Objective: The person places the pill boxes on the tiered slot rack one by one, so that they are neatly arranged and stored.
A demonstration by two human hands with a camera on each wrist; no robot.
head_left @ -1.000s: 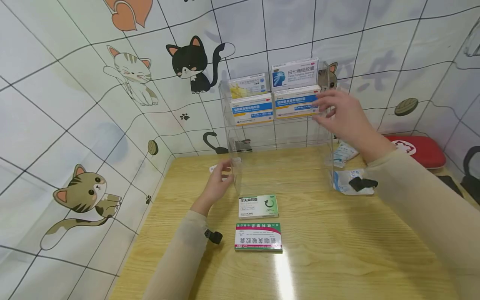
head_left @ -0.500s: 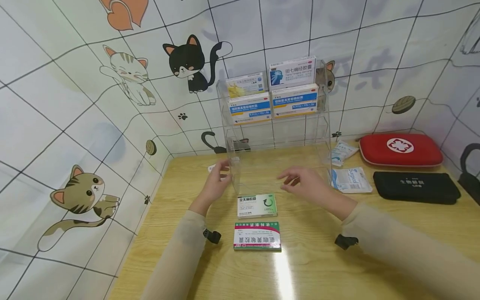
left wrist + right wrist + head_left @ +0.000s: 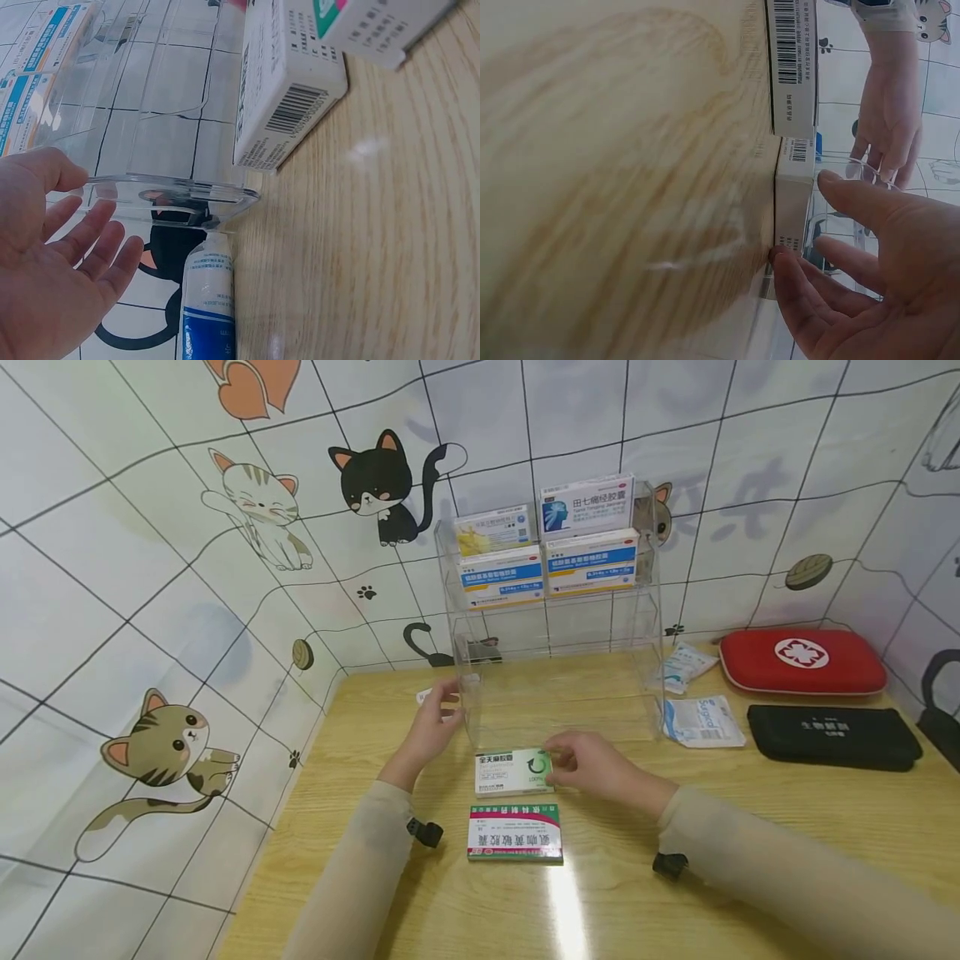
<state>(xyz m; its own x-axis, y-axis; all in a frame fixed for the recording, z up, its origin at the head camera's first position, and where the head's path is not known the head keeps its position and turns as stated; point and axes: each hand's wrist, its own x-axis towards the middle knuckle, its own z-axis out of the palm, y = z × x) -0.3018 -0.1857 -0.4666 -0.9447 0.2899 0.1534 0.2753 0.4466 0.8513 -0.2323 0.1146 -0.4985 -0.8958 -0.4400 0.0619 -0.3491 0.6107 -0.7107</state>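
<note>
Box (image 3: 513,777), white and green, flat on the surface (image 3: 637,910), just near of the clear rack (image 3: 566,652) and far of a magenta-and-green box (image 3: 515,835). Right hand (image 3: 592,766) at the white box's right end, fingers bent and touching there; cannot tell whether already grasping. Left hand (image 3: 431,722) farther off and to the left, apart from both boxes, fingers loose, thumb at the rack's left edge. High in the rack, two blue-banded boxes (image 3: 504,578). To the right, black pouch (image 3: 834,737), red case (image 3: 802,660) beyond.
</note>
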